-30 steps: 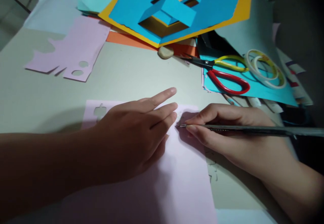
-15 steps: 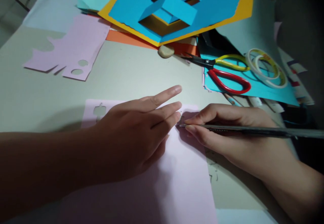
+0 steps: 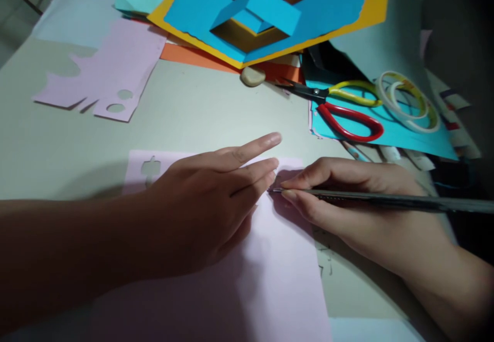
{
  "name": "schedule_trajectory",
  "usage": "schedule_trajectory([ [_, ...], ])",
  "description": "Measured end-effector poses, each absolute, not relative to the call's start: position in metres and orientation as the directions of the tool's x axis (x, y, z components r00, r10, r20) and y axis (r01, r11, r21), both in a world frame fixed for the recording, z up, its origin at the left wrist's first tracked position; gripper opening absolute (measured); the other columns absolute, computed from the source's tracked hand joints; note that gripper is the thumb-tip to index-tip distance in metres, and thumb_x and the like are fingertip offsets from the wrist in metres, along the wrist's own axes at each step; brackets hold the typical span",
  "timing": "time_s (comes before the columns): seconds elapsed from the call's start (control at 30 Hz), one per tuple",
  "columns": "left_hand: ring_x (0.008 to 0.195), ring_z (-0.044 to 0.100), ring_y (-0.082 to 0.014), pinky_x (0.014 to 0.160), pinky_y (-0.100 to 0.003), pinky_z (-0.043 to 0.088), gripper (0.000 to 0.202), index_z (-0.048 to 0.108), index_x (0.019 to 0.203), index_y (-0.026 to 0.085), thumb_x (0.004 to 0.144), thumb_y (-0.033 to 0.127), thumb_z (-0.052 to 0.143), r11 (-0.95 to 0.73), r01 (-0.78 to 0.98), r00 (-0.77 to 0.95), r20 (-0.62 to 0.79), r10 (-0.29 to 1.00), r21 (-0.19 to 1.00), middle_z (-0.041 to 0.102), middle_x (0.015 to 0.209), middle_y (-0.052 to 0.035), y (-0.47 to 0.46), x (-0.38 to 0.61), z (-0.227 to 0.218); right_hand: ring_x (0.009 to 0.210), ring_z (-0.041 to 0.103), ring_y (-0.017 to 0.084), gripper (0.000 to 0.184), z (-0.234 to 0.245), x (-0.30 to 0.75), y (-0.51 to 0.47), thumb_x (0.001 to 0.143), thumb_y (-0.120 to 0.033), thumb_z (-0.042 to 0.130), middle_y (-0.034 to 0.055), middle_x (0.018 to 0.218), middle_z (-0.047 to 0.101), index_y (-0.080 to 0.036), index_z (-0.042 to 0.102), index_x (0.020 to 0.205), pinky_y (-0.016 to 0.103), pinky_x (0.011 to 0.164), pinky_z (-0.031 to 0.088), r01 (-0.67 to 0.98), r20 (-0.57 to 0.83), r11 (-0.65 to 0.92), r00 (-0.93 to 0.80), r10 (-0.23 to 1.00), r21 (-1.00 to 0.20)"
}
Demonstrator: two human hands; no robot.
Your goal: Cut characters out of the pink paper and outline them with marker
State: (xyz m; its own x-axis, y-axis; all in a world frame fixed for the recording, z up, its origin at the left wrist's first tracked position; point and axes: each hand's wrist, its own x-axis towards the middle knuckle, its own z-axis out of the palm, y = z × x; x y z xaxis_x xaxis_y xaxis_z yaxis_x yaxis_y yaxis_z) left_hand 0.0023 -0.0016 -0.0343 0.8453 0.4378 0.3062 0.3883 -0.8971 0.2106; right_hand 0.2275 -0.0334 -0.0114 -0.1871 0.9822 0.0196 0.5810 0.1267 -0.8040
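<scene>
A person's left hand (image 3: pixel 196 208) lies flat with fingers spread and holding nothing, pressing on a pale pink paper sheet (image 3: pixel 278 275) at the near edge of a table (image 3: pixel 181 125). The right hand (image 3: pixel 358 208) grips one slim dark craft knife (image 3: pixel 378 199) between thumb and fingers, its metal tip on the sheet just beside the left fingertips. One small cut-out shape (image 3: pixel 150 167) shows near the sheet's far left corner.

A second pink sheet (image 3: pixel 116 69), its edge cut away and pierced by two round holes, lies toward the table's far left corner. At the far edge sits one blue-and-yellow pop-up card (image 3: pixel 320 12), overlapping orange paper (image 3: pixel 193 56), with one pale pebble (image 3: pixel 252 77) just beside it. Toward the far right corner, one blue sheet (image 3: pixel 386 138) carries one pair of scissors (image 3: pixel 339 100) with red and yellow handles and two rolls of tape (image 3: pixel 422 123), one inside the other.
</scene>
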Motion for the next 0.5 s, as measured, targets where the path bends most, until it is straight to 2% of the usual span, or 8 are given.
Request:
schedule_trajectory([
  [0.23,0.150,0.027,-0.0213,0.120,-0.036,0.037,0.044,0.053,0.137,0.006,0.096,0.017,0.041,-0.904,0.363,0.873,0.257,0.414,0.225,0.057,0.144,-0.0071,0.0017,0.0005,-0.0326,0.061,0.073,0.017,0.011,-0.0066,0.2243,-0.0363,0.080,-0.020,0.070,-0.0005,0.083,0.081,-0.022,0.074,0.070,0.021,0.044,0.052,0.641,-0.009,0.140,-0.223,0.975,-0.755],
  [0.37,0.149,0.029,-0.0219,0.120,-0.036,0.035,0.043,0.054,0.135,0.003,0.098,0.015,0.037,-0.894,0.356,0.859,0.282,0.427,0.271,0.057,0.143,-0.0096,0.0005,0.0005,-0.0332,0.062,0.075,0.019,0.009,-0.0082,0.2259,-0.0365,0.080,-0.021,0.071,0.0000,0.083,0.081,-0.022,0.075,0.072,0.022,0.041,0.049,0.631,0.015,0.165,-0.236,0.972,-0.758],
  [0.5,0.148,0.030,-0.0213,0.118,-0.039,0.037,0.045,0.054,0.135,0.005,0.099,0.015,0.029,-0.885,0.366,0.849,0.285,0.445,0.288,0.057,0.143,-0.0092,-0.0015,0.0018,-0.0339,0.064,0.075,0.019,0.007,-0.0080,0.2273,-0.0352,0.080,-0.021,0.071,0.0013,0.086,0.081,-0.021,0.075,0.074,0.021,0.040,0.049,0.636,-0.020,0.129,-0.221,0.975,-0.761],
])
